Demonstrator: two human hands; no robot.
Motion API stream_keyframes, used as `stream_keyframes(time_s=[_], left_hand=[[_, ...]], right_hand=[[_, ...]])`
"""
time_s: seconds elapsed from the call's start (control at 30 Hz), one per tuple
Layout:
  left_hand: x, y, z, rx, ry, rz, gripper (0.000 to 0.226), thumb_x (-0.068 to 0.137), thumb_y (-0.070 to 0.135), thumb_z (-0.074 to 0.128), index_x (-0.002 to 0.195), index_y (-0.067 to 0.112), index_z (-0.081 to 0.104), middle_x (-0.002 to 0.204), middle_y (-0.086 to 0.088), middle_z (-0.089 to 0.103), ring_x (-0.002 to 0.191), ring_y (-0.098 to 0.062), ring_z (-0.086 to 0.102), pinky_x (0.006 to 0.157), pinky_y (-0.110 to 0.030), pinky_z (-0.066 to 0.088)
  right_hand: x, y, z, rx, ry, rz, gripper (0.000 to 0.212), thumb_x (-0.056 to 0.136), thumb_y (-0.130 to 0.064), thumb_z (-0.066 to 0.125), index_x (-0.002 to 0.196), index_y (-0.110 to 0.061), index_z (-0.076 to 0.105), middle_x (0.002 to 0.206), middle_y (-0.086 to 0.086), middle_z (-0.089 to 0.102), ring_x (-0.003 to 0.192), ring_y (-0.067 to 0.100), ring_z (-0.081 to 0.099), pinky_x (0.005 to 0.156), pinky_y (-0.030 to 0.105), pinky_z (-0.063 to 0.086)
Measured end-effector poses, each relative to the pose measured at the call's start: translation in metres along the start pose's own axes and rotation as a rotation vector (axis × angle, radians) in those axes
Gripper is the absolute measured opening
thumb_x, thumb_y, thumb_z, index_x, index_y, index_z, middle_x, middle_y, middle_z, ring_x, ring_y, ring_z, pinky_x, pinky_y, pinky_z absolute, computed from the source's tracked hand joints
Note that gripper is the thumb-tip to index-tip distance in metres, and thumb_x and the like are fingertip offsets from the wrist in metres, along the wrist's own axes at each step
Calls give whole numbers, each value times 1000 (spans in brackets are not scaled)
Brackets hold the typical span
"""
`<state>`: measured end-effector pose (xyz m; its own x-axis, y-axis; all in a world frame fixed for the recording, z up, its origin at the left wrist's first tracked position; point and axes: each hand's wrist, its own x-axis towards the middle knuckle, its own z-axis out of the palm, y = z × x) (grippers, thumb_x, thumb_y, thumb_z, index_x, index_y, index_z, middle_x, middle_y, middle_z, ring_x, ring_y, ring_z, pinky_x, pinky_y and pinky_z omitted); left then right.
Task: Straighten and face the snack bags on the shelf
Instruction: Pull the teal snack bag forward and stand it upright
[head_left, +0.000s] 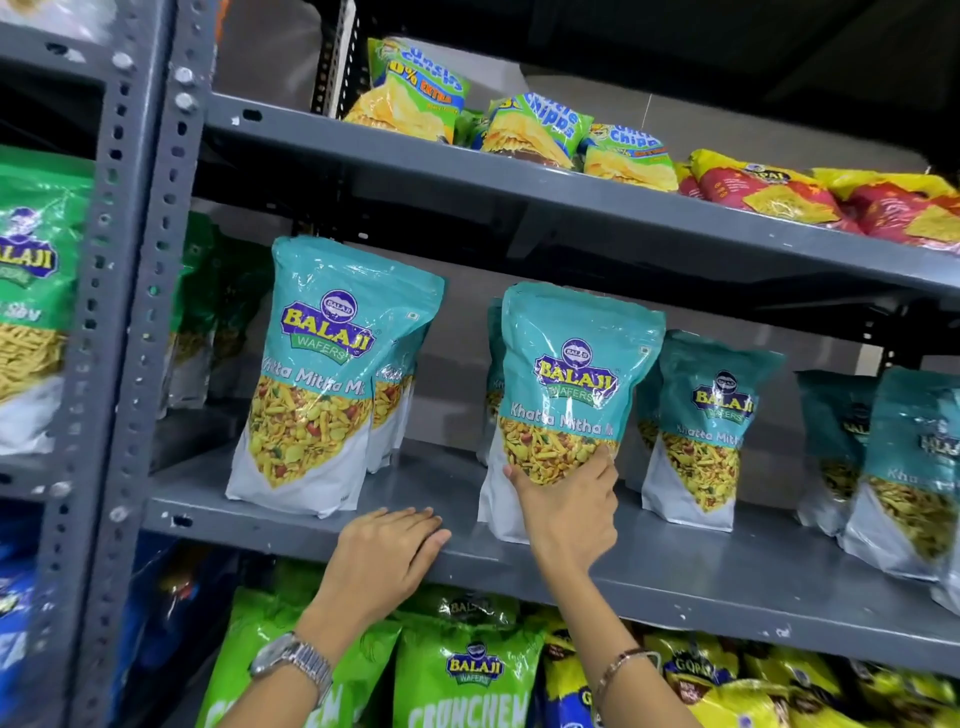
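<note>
Centre of the frame, the teal Khatta Mitha pouch (566, 395) stands upright on the grey middle shelf (675, 566), label out, and the right hand (569, 506) is on its lower front, thumb at one side and fingers (605, 457) at the other, pinching the pouch between them, most likely to turn it square to the aisle and draw it to the front edge. Just left of it, the left hand (389, 545) lies flat on the shelf lip, fingers together and holding nothing, looks like a brace while the other one works. To the left another teal pouch (317, 374) already faces forward with more behind it; to the right a third pouch (701, 431) sits further back and angled, so that one seems due next. Upper frame, chip bags (415, 93) lie tumbled on the top shelf; bottom frame, green bags (462, 675) crowd the shelf below. Slotted grey steel racking, plain wall behind, dim up top
</note>
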<state>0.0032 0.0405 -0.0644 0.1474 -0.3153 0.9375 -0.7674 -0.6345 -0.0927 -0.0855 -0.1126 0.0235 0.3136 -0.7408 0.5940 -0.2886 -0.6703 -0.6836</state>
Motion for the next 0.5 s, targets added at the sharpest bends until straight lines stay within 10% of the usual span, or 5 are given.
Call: stream_keyframes(time_s=[0.5], left_hand=[[-1, -2, 1, -1, -18, 10, 68, 102, 49, 17, 89, 21, 77, 93, 6, 73, 86, -10, 69, 74, -30, 53]], right_hand=[[-12, 1, -16, -19, 30, -4, 112, 61, -64, 74, 144, -12, 22, 141, 9, 43, 125, 32, 49, 84, 44, 51]])
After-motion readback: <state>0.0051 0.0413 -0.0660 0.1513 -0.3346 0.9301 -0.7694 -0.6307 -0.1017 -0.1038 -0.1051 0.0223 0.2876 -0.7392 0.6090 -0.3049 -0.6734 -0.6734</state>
